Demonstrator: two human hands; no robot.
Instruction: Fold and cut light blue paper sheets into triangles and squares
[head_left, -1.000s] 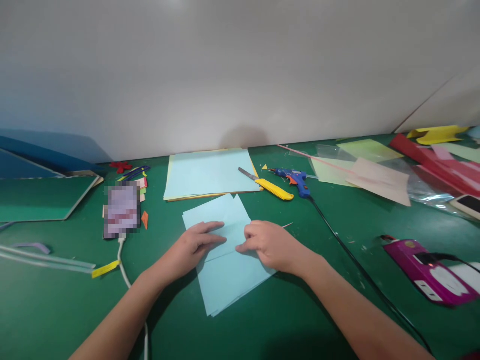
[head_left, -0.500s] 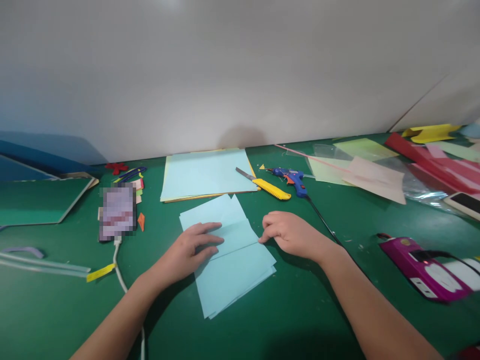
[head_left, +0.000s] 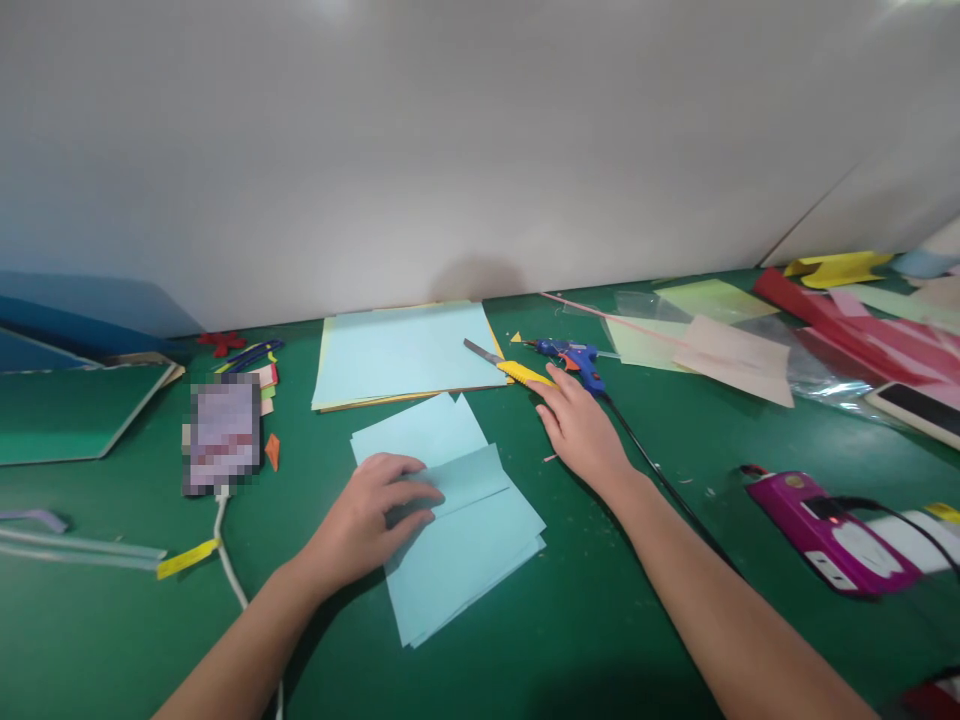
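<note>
Light-blue paper sheets [head_left: 465,570] lie loosely overlapped before me, with a creased flap raised slightly across the middle. My left hand [head_left: 379,510] rests on their left side, fingers apart and touching the flap. To the right, my right hand [head_left: 581,425] reaches to the handle of a yellow utility knife [head_left: 519,373], its fingers stretched out over the handle's end. The knife's bared blade points up-left, over a stack of larger light-blue sheets [head_left: 405,350]. Just behind my right hand is a blue hot glue gun [head_left: 574,360].
A magenta power adapter [head_left: 832,530] with cords lies at right, near a phone [head_left: 919,408]. Coloured sheets [head_left: 739,355] and clear film are at back right. A blurred-out device [head_left: 223,435] with a white cable and a small orange piece [head_left: 272,452] are at left.
My right hand has moved from the right edge of the blue sheets up to the knife handle, and its fingers have stretched out. The flap has lifted slightly under my left hand.
</note>
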